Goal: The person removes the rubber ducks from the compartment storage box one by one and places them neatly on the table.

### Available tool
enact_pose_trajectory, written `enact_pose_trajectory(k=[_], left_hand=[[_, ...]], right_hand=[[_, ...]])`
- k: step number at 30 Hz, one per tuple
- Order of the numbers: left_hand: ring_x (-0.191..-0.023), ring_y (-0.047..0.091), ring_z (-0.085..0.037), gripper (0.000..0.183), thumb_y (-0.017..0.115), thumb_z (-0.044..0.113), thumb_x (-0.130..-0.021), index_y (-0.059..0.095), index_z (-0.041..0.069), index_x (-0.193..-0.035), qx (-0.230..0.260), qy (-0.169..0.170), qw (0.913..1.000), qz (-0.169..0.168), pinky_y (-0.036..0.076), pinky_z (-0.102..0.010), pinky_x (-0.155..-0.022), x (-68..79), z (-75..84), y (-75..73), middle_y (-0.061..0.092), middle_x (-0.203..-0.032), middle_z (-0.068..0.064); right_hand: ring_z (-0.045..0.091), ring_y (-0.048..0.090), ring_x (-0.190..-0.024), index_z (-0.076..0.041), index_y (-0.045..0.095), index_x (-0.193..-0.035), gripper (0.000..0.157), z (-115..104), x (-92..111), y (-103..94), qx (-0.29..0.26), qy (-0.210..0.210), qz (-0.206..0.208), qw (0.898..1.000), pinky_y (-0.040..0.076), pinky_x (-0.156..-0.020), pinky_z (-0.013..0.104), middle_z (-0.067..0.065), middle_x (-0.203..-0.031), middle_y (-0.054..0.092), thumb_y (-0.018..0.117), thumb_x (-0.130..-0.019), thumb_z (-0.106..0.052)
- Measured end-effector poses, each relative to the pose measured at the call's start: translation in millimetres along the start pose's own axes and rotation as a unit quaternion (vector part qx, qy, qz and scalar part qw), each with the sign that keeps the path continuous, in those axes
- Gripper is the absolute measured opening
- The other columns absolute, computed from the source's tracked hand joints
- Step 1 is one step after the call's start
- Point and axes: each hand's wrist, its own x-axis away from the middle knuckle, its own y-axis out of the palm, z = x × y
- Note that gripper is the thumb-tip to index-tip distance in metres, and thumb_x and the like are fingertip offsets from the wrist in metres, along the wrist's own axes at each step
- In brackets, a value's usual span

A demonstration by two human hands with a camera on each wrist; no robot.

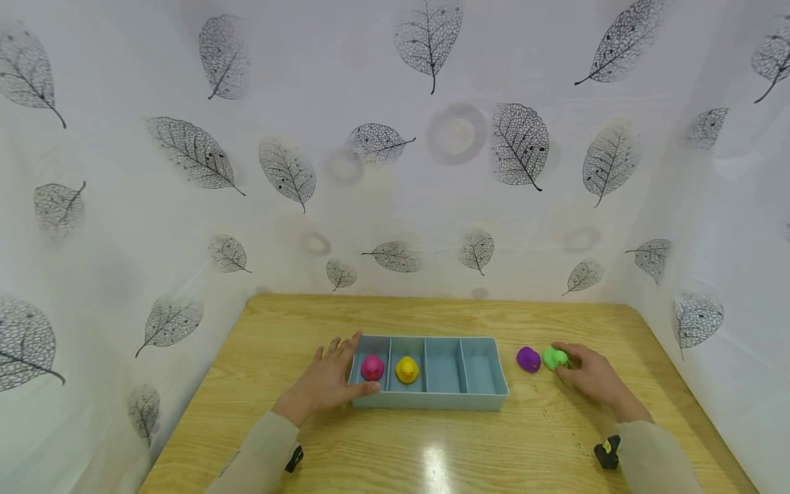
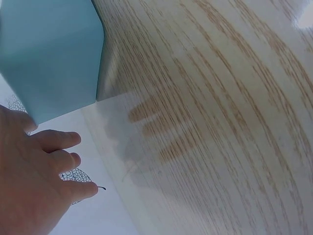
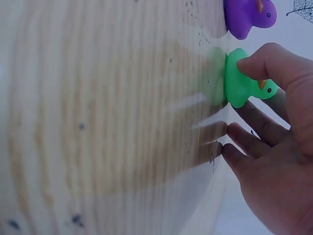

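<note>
In the head view, a light blue divided box (image 1: pixel 429 401) lies on the table, a pink rubber duck (image 1: pixel 372 368) in its leftmost compartment and a yellow rubber duck (image 1: pixel 407 370) in the one beside it. My left hand (image 1: pixel 327 379) spans the box's left end, thumb along the front edge and spread fingers reaching toward the back corner. To the right of the box, my right hand (image 1: pixel 594 374) pinches a green rubber duck (image 3: pixel 236 81) between thumb and fingers. The duck stands upright at table level. Close to its left sits a purple rubber duck (image 1: pixel 528 359).
The wooden table (image 1: pixel 382 446) is bordered at the back and sides by a white curtain (image 1: pixel 382 199) with a leaf print. In the box, the two right compartments hold nothing. Small dark specks dot the table near my right hand.
</note>
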Motion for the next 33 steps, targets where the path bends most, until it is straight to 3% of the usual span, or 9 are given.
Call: enact_pose_trajectory(k=[6,28,33], left_hand=[[-0.161,0.020,-0.048,0.115,0.061,0.080,-0.089,0.013,0.016,-0.171,0.009,-0.006,0.9999,-0.008,0.010,-0.072,-0.128,1.0,1.0,-0.9,0.030,-0.173,-0.018],[-0.160,0.021,-0.049,0.115,0.060,0.081,-0.089,0.012,0.017,-0.171,0.003,-0.005,1.0000,-0.005,0.011,-0.072,-0.128,0.6,-0.4,0.4,0.031,-0.172,-0.018],[-0.161,0.020,-0.048,0.115,0.060,0.081,-0.089,0.012,0.016,-0.171,0.001,-0.003,1.0000,-0.004,0.011,-0.072,-0.128,0.2,-0.6,0.4,0.030,-0.172,-0.018]], right_hand=[[0.061,0.054,-0.130,0.009,0.055,-0.146,0.056,0.1,-0.1,0.4,0.006,-0.008,0.000,1.000,0.048,-0.106,0.070,0.039,-0.140,0.057,0.073,-0.097,-0.012],[0.063,0.049,-0.133,0.007,0.053,-0.149,0.057,2.0,-0.7,0.3,-0.003,-0.001,-0.009,1.000,0.045,-0.108,0.072,0.040,-0.146,0.053,0.071,-0.099,-0.013],[0.064,0.048,-0.134,0.007,0.054,-0.147,0.060,0.4,-1.3,0.3,-0.001,-0.003,-0.004,1.000,0.042,-0.109,0.074,0.040,-0.146,0.053,0.075,-0.095,-0.012]])
